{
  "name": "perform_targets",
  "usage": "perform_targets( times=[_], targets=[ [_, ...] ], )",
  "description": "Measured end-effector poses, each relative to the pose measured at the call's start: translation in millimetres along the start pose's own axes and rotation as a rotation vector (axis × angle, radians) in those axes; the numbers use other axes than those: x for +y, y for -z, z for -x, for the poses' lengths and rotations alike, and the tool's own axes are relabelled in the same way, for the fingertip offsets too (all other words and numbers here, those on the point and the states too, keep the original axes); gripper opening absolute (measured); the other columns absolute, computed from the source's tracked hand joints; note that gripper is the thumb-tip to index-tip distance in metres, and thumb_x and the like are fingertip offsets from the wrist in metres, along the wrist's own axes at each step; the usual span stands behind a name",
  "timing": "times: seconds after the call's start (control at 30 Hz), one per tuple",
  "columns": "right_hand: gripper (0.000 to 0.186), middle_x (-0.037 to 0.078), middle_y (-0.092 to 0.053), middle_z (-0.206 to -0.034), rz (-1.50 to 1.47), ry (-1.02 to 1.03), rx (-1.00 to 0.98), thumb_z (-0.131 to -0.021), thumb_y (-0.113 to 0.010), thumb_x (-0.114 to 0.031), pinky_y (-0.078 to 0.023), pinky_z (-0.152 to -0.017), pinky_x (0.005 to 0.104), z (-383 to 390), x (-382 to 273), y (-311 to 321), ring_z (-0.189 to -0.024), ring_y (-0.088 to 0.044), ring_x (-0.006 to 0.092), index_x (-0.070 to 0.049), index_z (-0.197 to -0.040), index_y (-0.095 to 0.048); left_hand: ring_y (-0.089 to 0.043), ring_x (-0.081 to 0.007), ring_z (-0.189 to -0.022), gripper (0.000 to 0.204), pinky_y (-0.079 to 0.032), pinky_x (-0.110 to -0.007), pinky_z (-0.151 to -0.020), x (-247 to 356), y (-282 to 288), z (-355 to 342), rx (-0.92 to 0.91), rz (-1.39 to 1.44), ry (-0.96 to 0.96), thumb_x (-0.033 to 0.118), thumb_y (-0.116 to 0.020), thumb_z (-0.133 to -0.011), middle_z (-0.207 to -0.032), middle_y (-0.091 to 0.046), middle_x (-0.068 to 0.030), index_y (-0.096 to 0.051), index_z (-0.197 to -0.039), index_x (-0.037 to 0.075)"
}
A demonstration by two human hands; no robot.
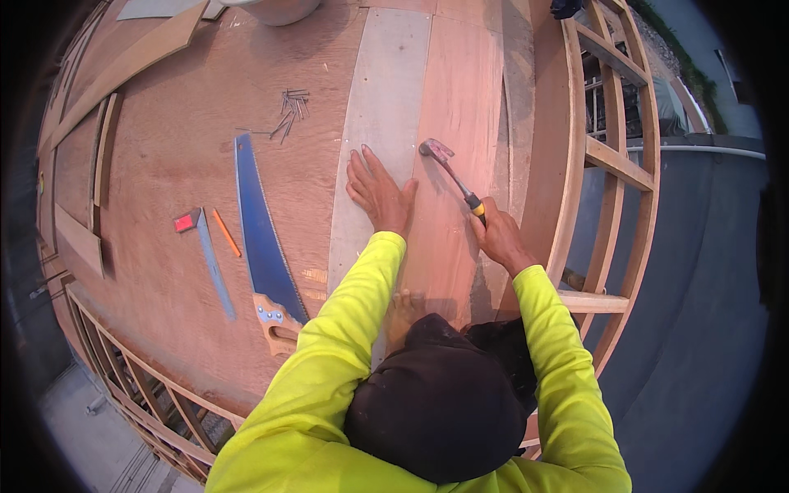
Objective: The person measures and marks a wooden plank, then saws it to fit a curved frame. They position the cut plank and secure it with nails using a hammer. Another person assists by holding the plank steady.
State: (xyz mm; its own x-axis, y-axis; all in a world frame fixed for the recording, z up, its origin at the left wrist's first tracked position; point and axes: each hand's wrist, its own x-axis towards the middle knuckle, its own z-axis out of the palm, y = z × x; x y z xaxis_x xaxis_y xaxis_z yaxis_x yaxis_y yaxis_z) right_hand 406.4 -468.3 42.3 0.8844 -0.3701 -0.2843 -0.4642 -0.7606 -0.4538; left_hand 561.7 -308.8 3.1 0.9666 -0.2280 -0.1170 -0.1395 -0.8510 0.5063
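My left hand (380, 191) lies flat with fingers spread, pressed on a long pale grey board (382, 90) and reaching its right edge. Beside that board runs a reddish wooden plank (460, 107). My right hand (500, 236) is wrapped round the black and yellow handle of a claw hammer (454, 181). The hammer's metal head is over the plank, close to the seam with the grey board; whether it touches the wood I cannot tell. Small nail heads show in the grey board near my left fingertips.
Left of the board lie a blue-bladed handsaw (267, 230), an orange pencil (227, 232), a red-handled try square (212, 251) and several loose nails (292, 108). A pale bucket (275, 6) stands at the far edge. Open timber framing (612, 164) borders the right side, with a drop beyond.
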Motion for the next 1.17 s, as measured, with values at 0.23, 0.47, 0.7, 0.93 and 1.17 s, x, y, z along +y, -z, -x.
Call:
perform_targets(
  times=[0.23, 0.47, 0.7, 0.93, 1.17],
  targets=[
    [0.023, 0.02, -0.064, -0.076, -0.635, 0.159, 0.332, -0.096, -0.068, -0.015, -0.05, -0.063, 0.0444, 5, -57, 4, -0.072, -0.067, 0.0401, -0.004, -0.11, -0.053, -0.016, -0.0414, -0.151, 0.115, -0.014, -0.056, -0.121, -17, 3, 7, 0.031, -0.04, -0.036, 0.037, -0.086, -0.077, -0.162, -0.019, -0.0253, -0.016, -0.159, -0.003],
    [0.026, 0.024, -0.067, -0.088, -0.185, 0.021, 0.081, -0.097, -0.066, -0.018, -0.052, -0.068, 0.0498, 5, -49, 31, -0.079, -0.068, 0.0445, -0.003, -0.113, -0.05, -0.017, -0.0412, -0.151, 0.111, -0.014, -0.056, -0.121, -12, 7, -7, 0.051, -0.037, -0.061, 0.035, -0.084, -0.079, -0.162, -0.019, -0.0252, -0.016, -0.158, -0.004],
    [0.026, 0.02, -0.062, -0.076, -0.013, -0.038, -0.061, -0.099, -0.063, -0.022, -0.048, -0.062, 0.0444, 18, 6, 10, -0.07, -0.064, 0.0411, -0.003, -0.113, -0.052, -0.039, -0.0407, -0.135, 0.078, -0.031, -0.051, -0.112, -43, 20, -28, 0.293, 0.148, -0.145, 0.024, -0.079, -0.082, -0.144, -0.045, -0.0214, -0.042, -0.146, 0.0],
    [0.02, 0.005, -0.05, -0.067, -0.467, -0.217, 0.055, -0.102, -0.063, -0.022, -0.042, -0.053, 0.0345, 76, -39, 7, -0.058, -0.054, 0.0136, -0.004, -0.103, -0.056, -0.066, -0.0322, -0.1, 0.014, -0.052, -0.042, -0.085, -156, 92, -166, 0.393, 0.212, 0.071, 0.013, -0.07, -0.085, -0.104, -0.067, -0.0144, -0.073, -0.097, 0.006],
    [0.021, -0.001, -0.051, -0.068, -0.561, -0.307, 0.041, -0.103, -0.063, -0.025, -0.044, -0.051, 0.0261, 98, -4, 1, -0.055, -0.051, 0.0077, -0.007, -0.111, -0.057, -0.065, -0.0301, -0.118, 0.029, -0.051, -0.04, -0.097, -175, 117, -195, 0.049, -0.236, 0.031, 0.021, -0.076, -0.081, -0.131, -0.066, -0.0173, -0.077, -0.107, 0.01]
  ],
)
